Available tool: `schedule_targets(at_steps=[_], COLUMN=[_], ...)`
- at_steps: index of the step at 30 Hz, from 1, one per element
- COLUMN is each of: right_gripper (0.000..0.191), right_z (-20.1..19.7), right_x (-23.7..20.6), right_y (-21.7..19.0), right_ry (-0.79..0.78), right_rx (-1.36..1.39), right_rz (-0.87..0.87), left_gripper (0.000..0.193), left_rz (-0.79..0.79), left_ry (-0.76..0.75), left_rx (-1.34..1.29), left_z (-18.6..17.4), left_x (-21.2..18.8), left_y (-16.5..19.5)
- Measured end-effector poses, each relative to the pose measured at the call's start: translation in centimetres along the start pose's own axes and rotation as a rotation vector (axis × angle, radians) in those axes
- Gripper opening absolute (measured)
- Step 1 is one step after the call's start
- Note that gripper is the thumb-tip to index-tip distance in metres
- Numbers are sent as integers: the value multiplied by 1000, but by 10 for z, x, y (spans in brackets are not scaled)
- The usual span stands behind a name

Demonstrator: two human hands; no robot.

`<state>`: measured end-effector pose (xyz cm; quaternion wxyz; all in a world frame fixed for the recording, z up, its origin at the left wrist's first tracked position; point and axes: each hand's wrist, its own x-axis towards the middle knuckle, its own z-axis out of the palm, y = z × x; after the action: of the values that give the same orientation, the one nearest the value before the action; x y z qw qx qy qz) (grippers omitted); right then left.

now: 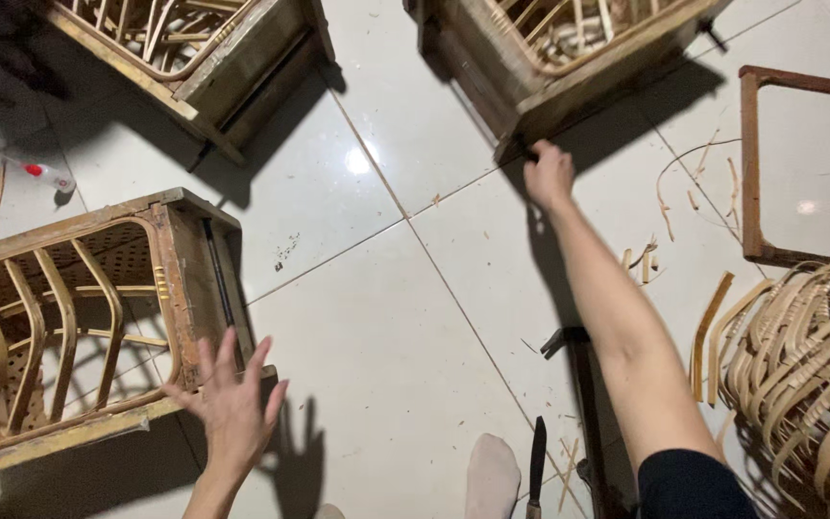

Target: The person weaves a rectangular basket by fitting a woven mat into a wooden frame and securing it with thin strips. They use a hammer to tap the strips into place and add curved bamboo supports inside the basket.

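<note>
- Nearest the viewer, at the bottom edge, a foot in a pale sock [492, 478] rests on the white tiled floor [377, 317]. Just beside it lies a dark-bladed knife [537, 459], and beyond that a hammer [578, 384] with a long dark handle.
- The left hand [232, 404] is spread wide, fingers fanned, palm down. It hovers at the near corner of a rattan chair frame [79, 317] lying on its side at the left. Whether it touches the wood cannot be told.
- At the right edge sits a heap of curved rattan strips [809, 365], with loose offcuts [646, 259] scattered on the tiles nearby.
- The right arm stretches far forward. The right hand [549, 175] is closed over the lower edge of a second chair frame [569, 58], which is at the top centre, tilted.
- A bare rectangular wooden frame [756, 163] lies flat at the far right. A third chair frame [194, 48] sits at the top left, and a small clear bottle with a red cap [45, 175] lies near it.
- Risks, as a judgement: the far frame looks heavy for a one-handed grip at full reach, so it could slip or tip. Dragging it nearer could sweep it over the hammer and knife. The blade lies close to the socked foot, and a shift of the foot could meet it. Offcuts underfoot could cause a slip.
</note>
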<state>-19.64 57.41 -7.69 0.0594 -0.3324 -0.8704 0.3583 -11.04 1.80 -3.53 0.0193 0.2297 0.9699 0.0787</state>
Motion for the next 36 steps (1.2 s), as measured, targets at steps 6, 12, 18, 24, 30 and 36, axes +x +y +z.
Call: schedule_targets(at_steps=[6,12,18,24,30,36], right_gripper=[40,38,49,42,39,41], right_z=[33,67,57,-43,-137,-36], right_x=[-106,-280,-400,-357,-267,-271], right_y=[17,56,95,82,1,-68], right_ry=[0,-191,-867,-1234,-1048,-918], right_rx=[59,112,-112,-12,-451,-564], right_rz=[-250,-390,-280,-504,-615,-947], left_gripper=[80,94,117,77,69,68], left_rz=[329,666,687,816,866,738], left_ry=[-252,-269,-577,-485,-239,-450], left_rx=[134,461,618,682,526,264], left_z=[-31,-53,-31,27,72,37], left_x=[98,162,120,62,-26,-89], left_y=[63,135,151,107,87,127])
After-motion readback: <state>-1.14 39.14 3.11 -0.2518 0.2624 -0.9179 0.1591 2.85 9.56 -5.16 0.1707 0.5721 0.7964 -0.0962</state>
